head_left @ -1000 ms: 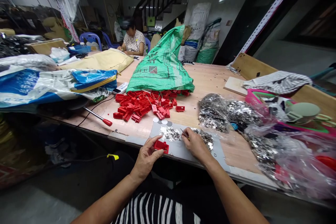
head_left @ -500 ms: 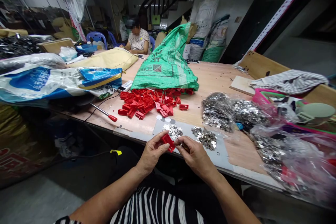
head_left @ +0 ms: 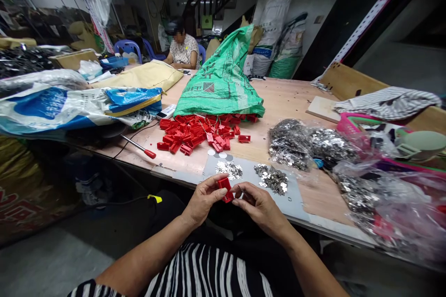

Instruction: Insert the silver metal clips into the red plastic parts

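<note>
My left hand (head_left: 201, 200) is closed on a small red plastic housing (head_left: 226, 189), held tilted just off the table's front edge. My right hand (head_left: 260, 205) is pinched close against the housing's right side. Something thin and dark shows between its fingers, too small to make out. Right behind the hands lie two heaps of small metal pieces, a bright heap (head_left: 229, 170) and a darker heap (head_left: 272, 180), both on a grey sheet (head_left: 296, 197). Farther back, a pile of red housings (head_left: 190, 134) spills from the mouth of a green woven sack (head_left: 219, 90).
Plastic bags of metal pieces (head_left: 291, 144) lie to the right, beside a pink basket (head_left: 348, 125). On the left are a red-handled lever (head_left: 149, 153) and a blue-and-white sack (head_left: 80, 106). Across the table sits another person (head_left: 184, 51).
The red housing has turned more upright in my left hand. My right hand's fingers have shifted slightly, and less of the dark thing in them shows. The view has moved a little.
</note>
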`<move>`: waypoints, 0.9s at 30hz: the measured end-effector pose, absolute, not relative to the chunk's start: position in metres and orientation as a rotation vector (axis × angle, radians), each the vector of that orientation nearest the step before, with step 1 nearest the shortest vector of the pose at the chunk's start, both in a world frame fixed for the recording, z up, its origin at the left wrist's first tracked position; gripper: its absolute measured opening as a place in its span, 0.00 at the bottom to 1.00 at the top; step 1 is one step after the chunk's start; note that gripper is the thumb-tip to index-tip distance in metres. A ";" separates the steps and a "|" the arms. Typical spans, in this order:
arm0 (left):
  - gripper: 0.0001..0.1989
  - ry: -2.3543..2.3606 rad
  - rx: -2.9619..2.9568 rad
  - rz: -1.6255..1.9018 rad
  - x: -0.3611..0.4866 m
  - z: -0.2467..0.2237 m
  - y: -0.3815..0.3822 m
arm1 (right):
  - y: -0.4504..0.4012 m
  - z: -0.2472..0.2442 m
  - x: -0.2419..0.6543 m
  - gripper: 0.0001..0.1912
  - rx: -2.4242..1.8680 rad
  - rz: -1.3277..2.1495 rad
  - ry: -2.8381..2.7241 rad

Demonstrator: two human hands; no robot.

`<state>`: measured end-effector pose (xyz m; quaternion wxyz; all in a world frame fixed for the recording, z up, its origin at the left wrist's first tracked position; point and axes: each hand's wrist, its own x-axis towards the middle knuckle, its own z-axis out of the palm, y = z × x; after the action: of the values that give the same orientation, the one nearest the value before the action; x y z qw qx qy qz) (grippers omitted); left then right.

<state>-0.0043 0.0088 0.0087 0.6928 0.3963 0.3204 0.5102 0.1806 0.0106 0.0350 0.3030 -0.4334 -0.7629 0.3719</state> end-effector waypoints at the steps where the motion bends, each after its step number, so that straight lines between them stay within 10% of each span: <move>1: 0.21 0.718 0.897 1.140 -0.004 0.007 0.009 | 0.009 0.033 0.183 0.06 -1.192 0.987 -1.996; 27: 0.22 1.021 1.870 1.056 -0.012 -0.025 0.040 | 0.015 -0.004 0.183 0.10 -1.368 0.656 -2.154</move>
<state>-0.0119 0.0398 -0.0247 0.3726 0.7297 0.3986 0.4121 0.1827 0.0152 -0.0044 0.2505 -0.5027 -0.7915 0.2411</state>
